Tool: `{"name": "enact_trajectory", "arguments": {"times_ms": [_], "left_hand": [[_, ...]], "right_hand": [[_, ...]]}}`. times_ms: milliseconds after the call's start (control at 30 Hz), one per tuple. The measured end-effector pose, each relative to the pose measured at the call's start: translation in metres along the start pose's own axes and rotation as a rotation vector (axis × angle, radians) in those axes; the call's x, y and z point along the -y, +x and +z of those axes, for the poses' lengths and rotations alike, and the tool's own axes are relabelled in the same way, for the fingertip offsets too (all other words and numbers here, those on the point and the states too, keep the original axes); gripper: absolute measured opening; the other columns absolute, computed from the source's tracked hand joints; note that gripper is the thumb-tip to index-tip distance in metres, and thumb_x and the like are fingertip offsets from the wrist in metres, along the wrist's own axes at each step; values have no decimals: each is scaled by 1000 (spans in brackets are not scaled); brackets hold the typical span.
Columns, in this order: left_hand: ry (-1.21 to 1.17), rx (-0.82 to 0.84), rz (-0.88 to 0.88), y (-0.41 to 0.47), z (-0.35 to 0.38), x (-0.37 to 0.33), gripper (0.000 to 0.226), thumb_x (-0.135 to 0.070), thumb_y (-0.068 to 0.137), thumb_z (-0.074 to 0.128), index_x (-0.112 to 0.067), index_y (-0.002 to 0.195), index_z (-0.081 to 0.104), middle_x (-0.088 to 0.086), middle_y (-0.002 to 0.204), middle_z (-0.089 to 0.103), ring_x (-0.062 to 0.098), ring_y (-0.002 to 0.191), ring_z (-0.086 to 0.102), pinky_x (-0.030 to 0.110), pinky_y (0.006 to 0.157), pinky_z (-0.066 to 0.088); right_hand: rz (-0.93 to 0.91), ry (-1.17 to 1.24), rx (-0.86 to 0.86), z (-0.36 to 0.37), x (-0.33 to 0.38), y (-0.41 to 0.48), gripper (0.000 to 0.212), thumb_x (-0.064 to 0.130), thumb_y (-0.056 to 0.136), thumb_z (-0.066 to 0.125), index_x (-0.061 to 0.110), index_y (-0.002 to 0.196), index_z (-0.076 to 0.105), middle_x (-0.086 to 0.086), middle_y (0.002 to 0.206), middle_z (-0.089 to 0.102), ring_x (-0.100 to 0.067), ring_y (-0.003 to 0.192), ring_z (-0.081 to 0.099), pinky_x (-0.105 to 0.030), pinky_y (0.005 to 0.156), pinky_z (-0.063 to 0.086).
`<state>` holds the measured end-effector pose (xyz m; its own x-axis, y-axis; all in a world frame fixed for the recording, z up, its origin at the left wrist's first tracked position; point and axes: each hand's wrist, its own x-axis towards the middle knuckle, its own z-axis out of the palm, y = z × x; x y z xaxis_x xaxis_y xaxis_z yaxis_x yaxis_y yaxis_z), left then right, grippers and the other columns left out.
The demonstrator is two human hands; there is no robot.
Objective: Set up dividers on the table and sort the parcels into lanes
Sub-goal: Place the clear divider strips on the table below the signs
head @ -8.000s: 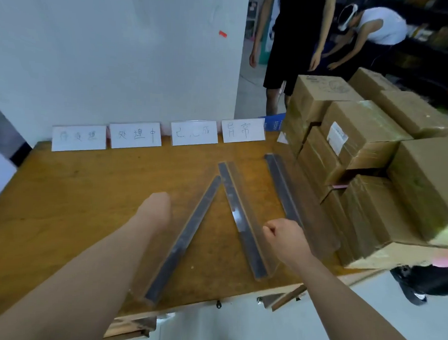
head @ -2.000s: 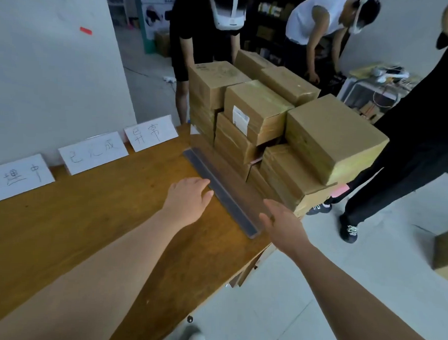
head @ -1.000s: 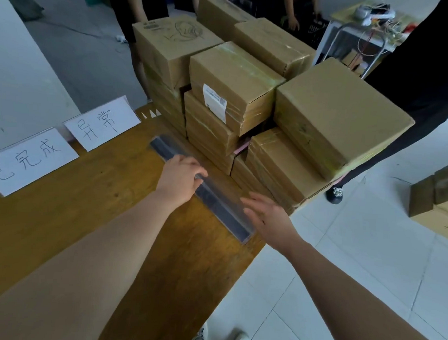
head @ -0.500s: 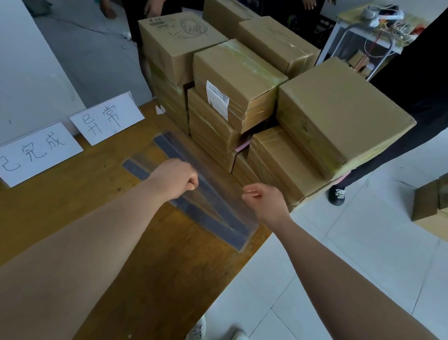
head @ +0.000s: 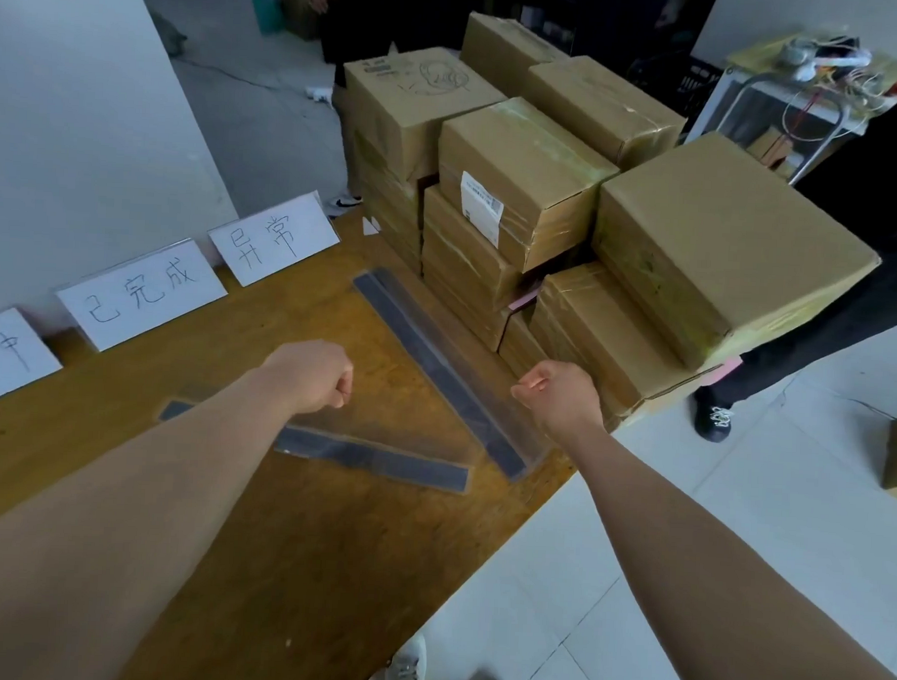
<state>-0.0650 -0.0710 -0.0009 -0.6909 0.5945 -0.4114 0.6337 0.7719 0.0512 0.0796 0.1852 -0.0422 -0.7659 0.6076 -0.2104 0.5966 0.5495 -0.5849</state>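
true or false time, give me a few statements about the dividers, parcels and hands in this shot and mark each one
1. Two dividers lie on the table: true, a near divider and a far divider.
2. The dividers lie parallel: false, they form a V, with their ends closest by the table's near edge.
3. The parcels are sorted into lanes: false, they sit stacked in one pile beside the far divider.
4. Both hands have curled fingers: true, left hand and right hand.
5. The label cards lie flat mid-table: false, they stand along the wall-side edge.

Handwritten "已完成" card [head: 142,295] and "异常" card [head: 273,239]
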Motion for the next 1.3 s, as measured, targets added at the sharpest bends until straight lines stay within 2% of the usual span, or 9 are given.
{"name": "enact_trajectory", "arguments": {"times_ms": [100, 233, 400, 667, 833, 967, 1133, 1233, 1300], "left_hand": [[-17, 4, -68, -9, 4, 12, 5, -24, 90, 68, -28, 92, 71, -8, 99, 69, 8, 89, 62, 25, 82, 50], [-137, -3, -169, -19, 7, 17, 7, -20, 90, 68, -22, 92, 74, -6, 96, 70, 10, 87, 63, 28, 85, 52], [-221, -48, -236, -35, 21, 11, 11, -13, 91, 66, -15, 93, 76, -1, 97, 72, 11, 87, 66, 26, 86, 51], [-224, 21, -451, -78, 43, 14, 23, -18, 94, 62, -8, 114, 67, 8, 112, 66, 23, 103, 64, 33, 89, 53], [-271, -36, -565, -118, 63, 17, 15, -10, 93, 53, -14, 84, 65, 8, 99, 70, 25, 89, 65, 33, 77, 53], [-349, -108, -644, -147, 82, 6, 19, -14, 96, 54, -15, 93, 72, 2, 86, 64, 18, 78, 59, 28, 67, 46], [-483, -178, -762, -182, 112, -8, 29, -13, 94, 54, -12, 66, 62, 8, 73, 66, 26, 72, 63, 27, 56, 41], [-560, -236, -818, -202, 127, -13, 34, -11, 93, 54, -14, 59, 56, 1, 57, 51, 18, 53, 48, 26, 48, 38], [-611, -226, -840, -215, 131, -18, 26, -13, 93, 54, -12, 68, 63, 3, 66, 59, 18, 58, 54, 28, 52, 44]], "right_hand": [[-59, -120, -29, 2, 1, 0, 20, 26, 90, 64, 32, 72, 57, 9, 76, 62, -4, 68, 58, -20, 53, 46], [-157, -235, -37, 1, 2, -3, 23, 24, 94, 51, 21, 79, 68, 5, 74, 64, -11, 66, 62, -35, 64, 59], [-270, -184, -115, 5, 2, -14, 23, 30, 95, 52, 24, 85, 72, 6, 87, 64, -10, 71, 61, -35, 66, 58], [-298, -256, 85, 8, 2, -25, 18, 26, 95, 46, 22, 90, 62, 4, 76, 62, -14, 70, 61, -39, 69, 57], [-442, -327, 202, 13, 0, -32, 30, 22, 92, 48, 22, 119, 60, -2, 104, 69, -24, 95, 64, -35, 81, 53], [-501, -288, 215, 17, -2, -43, 29, 20, 87, 50, 20, 111, 66, -3, 104, 70, -26, 98, 64, -33, 80, 50], [-596, -324, 310, 20, 1, -59, 17, 19, 85, 51, 19, 90, 67, 2, 82, 67, -22, 80, 65, -34, 71, 55], [-673, -284, 352, 25, 2, -69, 18, 16, 87, 53, 14, 97, 69, -1, 91, 70, -20, 85, 64, -33, 76, 54], [-698, -248, 380, 30, 4, -78, 19, 16, 89, 56, 14, 102, 68, -2, 97, 70, -17, 85, 63, -28, 76, 52]]}}
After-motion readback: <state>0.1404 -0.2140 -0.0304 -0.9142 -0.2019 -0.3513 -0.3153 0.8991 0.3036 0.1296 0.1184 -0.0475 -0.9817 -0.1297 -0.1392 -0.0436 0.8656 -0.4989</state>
